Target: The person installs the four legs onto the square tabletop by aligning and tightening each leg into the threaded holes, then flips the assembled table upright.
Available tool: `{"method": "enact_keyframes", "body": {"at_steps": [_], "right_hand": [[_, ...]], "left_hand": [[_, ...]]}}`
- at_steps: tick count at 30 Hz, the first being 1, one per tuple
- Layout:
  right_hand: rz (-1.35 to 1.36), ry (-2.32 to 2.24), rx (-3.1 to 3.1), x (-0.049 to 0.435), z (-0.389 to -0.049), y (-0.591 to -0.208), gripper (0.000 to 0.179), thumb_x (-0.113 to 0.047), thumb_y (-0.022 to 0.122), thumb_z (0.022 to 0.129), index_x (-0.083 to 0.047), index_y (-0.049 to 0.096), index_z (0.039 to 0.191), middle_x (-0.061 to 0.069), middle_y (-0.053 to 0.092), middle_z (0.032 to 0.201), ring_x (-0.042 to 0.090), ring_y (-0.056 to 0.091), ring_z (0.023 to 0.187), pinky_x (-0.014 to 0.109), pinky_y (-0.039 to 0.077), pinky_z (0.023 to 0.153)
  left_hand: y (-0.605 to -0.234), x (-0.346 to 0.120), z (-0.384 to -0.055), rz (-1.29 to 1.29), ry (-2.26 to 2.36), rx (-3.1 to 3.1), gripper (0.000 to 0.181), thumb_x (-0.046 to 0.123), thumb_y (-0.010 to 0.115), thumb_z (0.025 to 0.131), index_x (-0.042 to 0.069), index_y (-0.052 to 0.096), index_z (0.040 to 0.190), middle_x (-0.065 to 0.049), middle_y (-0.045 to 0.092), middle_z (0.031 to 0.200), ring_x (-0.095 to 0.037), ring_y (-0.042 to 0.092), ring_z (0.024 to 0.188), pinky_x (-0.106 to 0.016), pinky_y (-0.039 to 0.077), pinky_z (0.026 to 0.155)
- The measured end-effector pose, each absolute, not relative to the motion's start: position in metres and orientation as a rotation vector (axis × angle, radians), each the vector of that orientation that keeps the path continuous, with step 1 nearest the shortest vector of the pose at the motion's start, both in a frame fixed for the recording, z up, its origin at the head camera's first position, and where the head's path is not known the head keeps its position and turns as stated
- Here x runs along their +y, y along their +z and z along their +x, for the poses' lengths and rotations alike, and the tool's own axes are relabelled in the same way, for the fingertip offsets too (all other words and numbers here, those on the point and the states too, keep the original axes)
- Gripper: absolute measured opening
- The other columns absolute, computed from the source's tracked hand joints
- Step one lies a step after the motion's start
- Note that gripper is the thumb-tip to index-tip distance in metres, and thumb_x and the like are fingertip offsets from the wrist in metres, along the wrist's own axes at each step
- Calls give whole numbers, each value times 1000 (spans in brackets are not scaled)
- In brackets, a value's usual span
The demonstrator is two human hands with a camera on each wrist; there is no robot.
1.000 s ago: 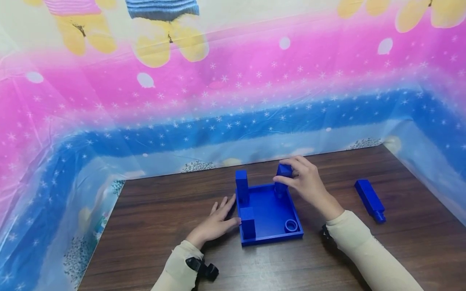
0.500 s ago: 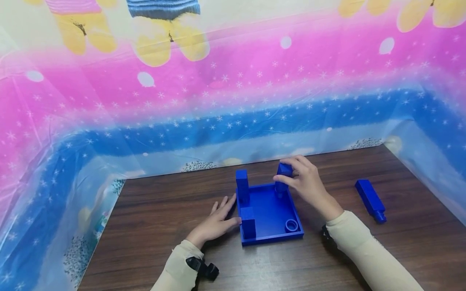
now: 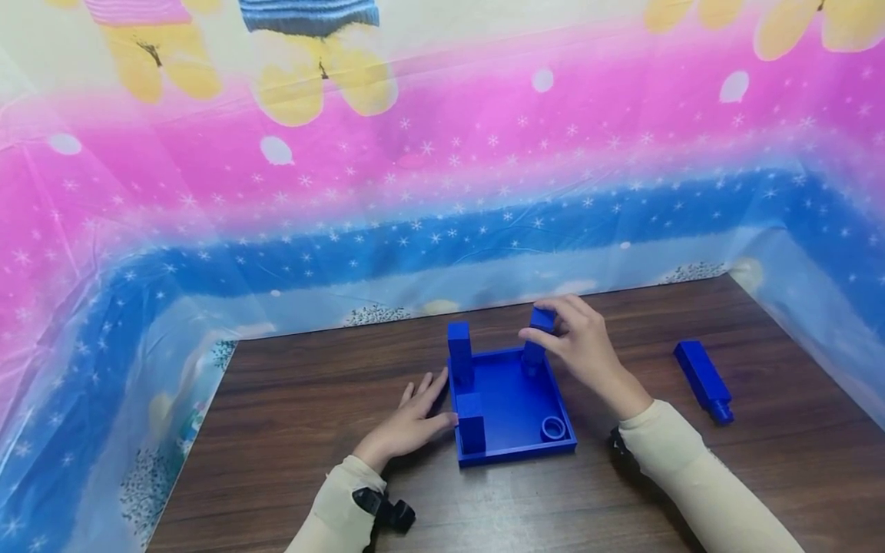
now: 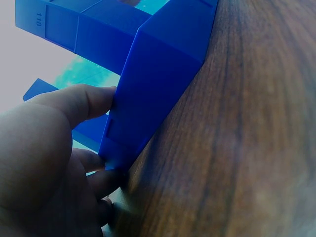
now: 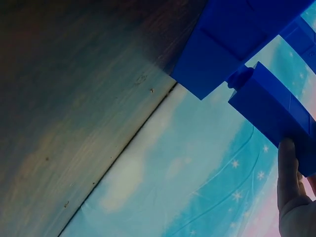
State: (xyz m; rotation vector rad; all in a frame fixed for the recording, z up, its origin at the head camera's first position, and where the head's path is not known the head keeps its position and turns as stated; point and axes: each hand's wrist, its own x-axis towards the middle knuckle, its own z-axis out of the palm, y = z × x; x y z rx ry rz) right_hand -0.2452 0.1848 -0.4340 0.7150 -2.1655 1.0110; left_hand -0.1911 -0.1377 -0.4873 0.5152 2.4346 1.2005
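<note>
A square blue tray-like tabletop [image 3: 512, 403] lies upturned on the table, with blue square legs standing at its far left corner [image 3: 459, 349] and near left corner [image 3: 472, 422]. At its far right corner, my right hand [image 3: 584, 349] pinches another blue leg [image 3: 542, 317] between thumb and fingers. The right wrist view shows this leg's narrow round end [image 5: 240, 77] low at the tray's rim, partly hidden. My left hand [image 3: 408, 426] rests against the tray's left wall, its fingers extended; thumb and fingertips touch that wall [image 4: 153, 84] in the left wrist view.
A loose blue leg [image 3: 701, 378] with a threaded end lies on the wooden table [image 3: 297, 415] at the right. A round socket [image 3: 553, 428] shows in the tray's near right corner. Behind the table hangs a patterned cloth [image 3: 442, 192].
The leg in my right hand has turned slightly and its top sits a touch higher. My left hand and the tray have stayed in place.
</note>
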Motion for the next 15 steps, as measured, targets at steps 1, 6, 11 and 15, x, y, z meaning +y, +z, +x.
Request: {"method": "enact_keyframes", "body": {"at_steps": [1,6,11,15], "right_hand": [[714,1011,-2167,185,-245,-434,46,-10,97,74,2,74,112,13,66,98,17,65,71,25,56,59],[719,1027,-2183,184,-245,-434,47,-9,96,76,3,73,115,14,67,102,21,68,76,37,61,63],[746,1061,-2205,185,-245,-434,43,-6,91,83,3,73,121,15,69,109,25,71,86,44,64,71],[777,1070,-2213,187,-245,-433,39,-4,87,86,5,73,122,13,70,110,23,71,89,43,63,74]], "left_hand": [[-489,-138,-192,516,1202,2436,93,61,60,100,17,18,171,-13,13,176,-36,-10,162,-66,-3,126],[-502,-140,-197,511,1214,2436,103,77,57,93,23,17,171,-6,12,176,-28,-11,162,-62,-5,127],[-509,-142,-201,532,1243,2425,100,73,59,95,24,17,171,-8,14,176,-30,-9,162,-63,-6,126],[-506,-141,-199,527,1231,2425,98,71,59,96,24,16,171,-7,14,176,-28,-9,162,-61,-6,127]]}}
